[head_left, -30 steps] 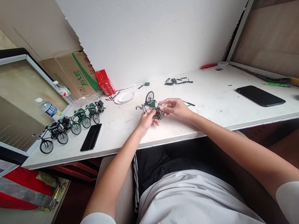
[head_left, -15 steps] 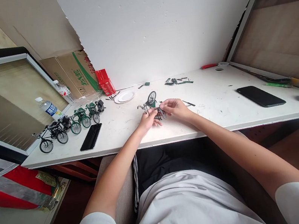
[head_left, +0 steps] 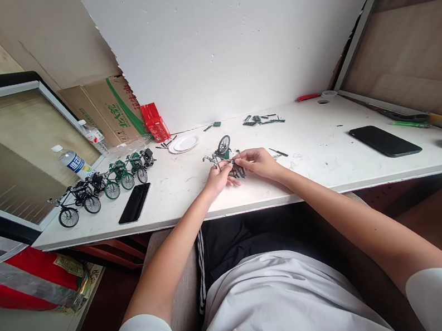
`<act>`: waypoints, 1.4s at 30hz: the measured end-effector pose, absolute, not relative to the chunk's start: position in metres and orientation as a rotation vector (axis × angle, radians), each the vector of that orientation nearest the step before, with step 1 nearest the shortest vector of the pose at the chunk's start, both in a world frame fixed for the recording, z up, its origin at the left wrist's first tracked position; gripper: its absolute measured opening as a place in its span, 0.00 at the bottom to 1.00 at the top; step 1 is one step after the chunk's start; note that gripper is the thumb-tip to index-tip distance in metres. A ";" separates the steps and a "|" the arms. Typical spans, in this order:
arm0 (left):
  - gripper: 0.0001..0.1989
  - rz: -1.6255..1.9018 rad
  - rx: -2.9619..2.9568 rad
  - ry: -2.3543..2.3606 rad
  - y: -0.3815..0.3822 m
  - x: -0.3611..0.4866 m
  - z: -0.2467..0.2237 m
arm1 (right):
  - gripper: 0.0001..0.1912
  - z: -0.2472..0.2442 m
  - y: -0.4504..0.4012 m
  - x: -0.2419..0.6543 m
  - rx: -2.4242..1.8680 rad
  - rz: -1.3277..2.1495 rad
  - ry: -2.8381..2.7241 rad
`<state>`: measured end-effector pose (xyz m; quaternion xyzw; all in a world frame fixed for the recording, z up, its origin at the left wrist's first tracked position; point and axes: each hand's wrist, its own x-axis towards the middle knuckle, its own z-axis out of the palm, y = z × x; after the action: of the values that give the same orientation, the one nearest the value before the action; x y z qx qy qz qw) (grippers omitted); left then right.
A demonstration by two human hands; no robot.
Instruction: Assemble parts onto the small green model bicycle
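A green and black model bicycle (head_left: 224,145) is held low over the table in the middle of the view, one wheel pointing up and away. My left hand (head_left: 220,178) is closed on its near left side, thumb on top and fingers underneath. From the right, my right hand (head_left: 258,162) pinches at the middle of the bicycle with thumb and forefinger. Whatever small part lies between those fingertips is too small to make out. The fingers of both hands nearly meet and cover part of the frame.
Several model bicycles (head_left: 121,176) stand at the left, near a phone (head_left: 134,203) and a bottle (head_left: 74,160). Loose green parts (head_left: 262,119) lie at the back, beyond a dark strip (head_left: 278,152). White plates (head_left: 184,144) sit back left; another phone (head_left: 385,141) lies right.
My right hand has shifted slightly left, its fingertips now closer to my left thumb over the bicycle. My left hand keeps its hold in about the same place.
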<state>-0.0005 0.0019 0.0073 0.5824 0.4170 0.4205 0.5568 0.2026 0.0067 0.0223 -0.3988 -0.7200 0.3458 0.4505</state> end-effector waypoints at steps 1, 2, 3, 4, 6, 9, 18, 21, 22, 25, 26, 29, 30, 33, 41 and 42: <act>0.15 0.995 1.378 0.986 0.002 -0.001 0.006 | 0.26 0.022 0.007 0.203 -0.989 0.849 -1.787; 0.16 1.000 1.378 0.989 0.003 -0.001 0.006 | 0.26 0.022 0.007 0.203 -0.992 0.843 -1.795; 0.16 1.004 1.377 0.990 0.003 -0.001 0.005 | 0.25 0.022 0.007 0.204 -0.993 0.836 -1.801; 0.16 1.007 1.376 0.991 0.004 -0.001 0.004 | 0.25 0.022 0.007 0.204 -0.994 0.831 -1.808; 0.17 1.007 1.373 0.992 0.004 -0.001 0.004 | 0.26 0.021 0.007 0.205 -0.994 0.833 -1.823; 0.16 1.010 1.369 1.001 0.003 0.000 0.006 | 0.26 0.022 0.007 0.205 -0.999 0.869 -1.835; 0.20 1.077 1.306 1.023 0.000 0.000 0.010 | 0.31 0.026 0.002 0.205 -0.988 0.981 -1.883; 0.18 1.111 1.269 1.008 0.000 -0.001 0.011 | 0.33 0.024 0.003 0.205 -0.978 1.006 -1.883; 0.18 1.121 1.255 1.003 0.000 -0.002 0.012 | 0.33 0.024 0.003 0.205 -0.975 1.015 -1.885; 0.16 1.134 1.223 0.991 -0.002 -0.002 0.015 | 0.35 0.023 0.004 0.205 -0.965 1.044 -1.897; 0.16 1.134 1.218 0.990 -0.002 -0.002 0.015 | 0.36 0.023 0.004 0.205 -0.963 1.055 -1.900; 0.16 1.137 1.217 0.991 -0.002 -0.003 0.015 | 0.37 0.023 0.003 0.205 -0.964 1.062 -1.915; 0.16 1.137 1.219 0.989 -0.002 -0.003 0.015 | 0.37 0.024 0.003 0.205 -0.964 1.060 -1.924; 0.16 1.132 1.222 0.980 0.000 -0.004 0.012 | 0.38 0.025 0.002 0.205 -0.953 1.063 -1.945; 0.17 1.097 1.237 0.970 0.002 -0.005 0.011 | 0.37 0.028 0.002 0.205 -0.916 1.033 -2.015; 0.16 1.098 1.236 0.971 0.003 -0.005 0.011 | 0.36 0.028 0.002 0.205 -0.916 1.032 -2.017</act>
<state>-0.0051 0.0025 0.0107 0.5276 0.4144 0.4686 0.5747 0.2050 0.0018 0.0277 -0.3523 -0.7756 0.3967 0.3419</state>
